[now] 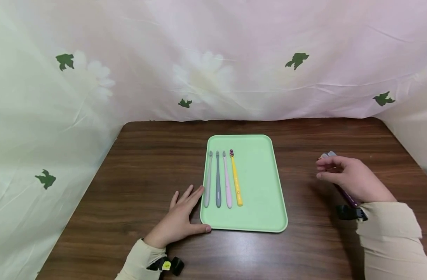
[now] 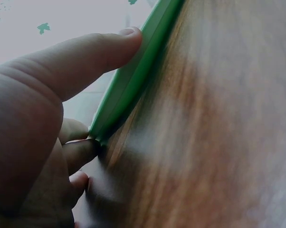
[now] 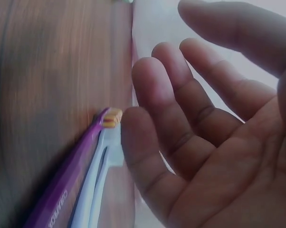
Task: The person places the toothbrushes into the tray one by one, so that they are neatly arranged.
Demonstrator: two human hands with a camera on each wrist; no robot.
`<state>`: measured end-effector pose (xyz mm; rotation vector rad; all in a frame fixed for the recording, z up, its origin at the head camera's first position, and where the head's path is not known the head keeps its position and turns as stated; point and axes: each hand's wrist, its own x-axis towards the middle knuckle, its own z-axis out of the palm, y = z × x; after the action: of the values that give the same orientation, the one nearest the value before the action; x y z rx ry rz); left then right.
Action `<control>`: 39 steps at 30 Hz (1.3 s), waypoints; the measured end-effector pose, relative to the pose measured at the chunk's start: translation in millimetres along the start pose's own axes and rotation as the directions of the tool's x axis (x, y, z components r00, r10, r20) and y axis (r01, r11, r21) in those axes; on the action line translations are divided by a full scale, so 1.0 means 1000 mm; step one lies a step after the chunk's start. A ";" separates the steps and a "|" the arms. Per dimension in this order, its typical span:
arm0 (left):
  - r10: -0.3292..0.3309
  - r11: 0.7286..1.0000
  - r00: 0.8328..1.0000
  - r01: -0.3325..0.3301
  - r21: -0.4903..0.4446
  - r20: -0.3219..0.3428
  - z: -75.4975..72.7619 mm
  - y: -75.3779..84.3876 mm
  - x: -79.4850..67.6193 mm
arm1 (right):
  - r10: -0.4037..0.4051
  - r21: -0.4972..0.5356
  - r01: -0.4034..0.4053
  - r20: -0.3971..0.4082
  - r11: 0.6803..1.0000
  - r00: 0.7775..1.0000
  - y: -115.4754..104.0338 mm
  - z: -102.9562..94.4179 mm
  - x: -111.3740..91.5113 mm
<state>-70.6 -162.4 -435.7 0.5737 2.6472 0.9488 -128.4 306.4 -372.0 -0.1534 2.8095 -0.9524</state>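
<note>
A pale green tray (image 1: 260, 182) lies on the table, with a light grey toothbrush (image 1: 208, 182), a blue-grey toothbrush (image 1: 218, 182), a lilac toothbrush (image 1: 227, 182) and a yellow toothbrush (image 1: 236, 181) side by side in its left half. My left hand (image 1: 180, 221) touches the tray's near left corner, thumb at the near edge and fingers spread along the left side. Over to the right, my right hand (image 1: 354, 179) hovers with loosely bent fingers and nothing between them. Beside and partly under it lie a purple toothbrush (image 3: 69, 171) with orange bristles and two pale blue toothbrushes (image 3: 88, 190).
The dark wooden table (image 1: 154, 155) has its far edge against a pale floral curtain (image 1: 234, 58) with green leaf shapes. More curtain hangs at the left and right. Each wrist wears a black strap with a small camera (image 1: 177, 266).
</note>
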 end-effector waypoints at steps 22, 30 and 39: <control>0.001 1.000 1.000 -0.001 0.010 0.006 0.000 0.000 0.001 | 0.131 -0.051 -0.130 0.022 0.990 0.991 0.028 -0.012 -0.001; 0.001 1.000 1.000 -0.001 0.006 0.003 -0.001 0.000 0.001 | 0.176 -0.094 -0.174 0.017 0.980 0.984 0.033 -0.014 -0.002; -0.006 1.000 1.000 0.006 0.005 0.010 -0.001 0.001 0.000 | 0.149 -0.118 -0.145 0.034 0.982 0.988 0.037 -0.014 0.000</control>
<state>-71.2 -162.2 -434.5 0.5693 2.6422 0.9354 -132.7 344.3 -383.3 0.0191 2.7913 -0.7455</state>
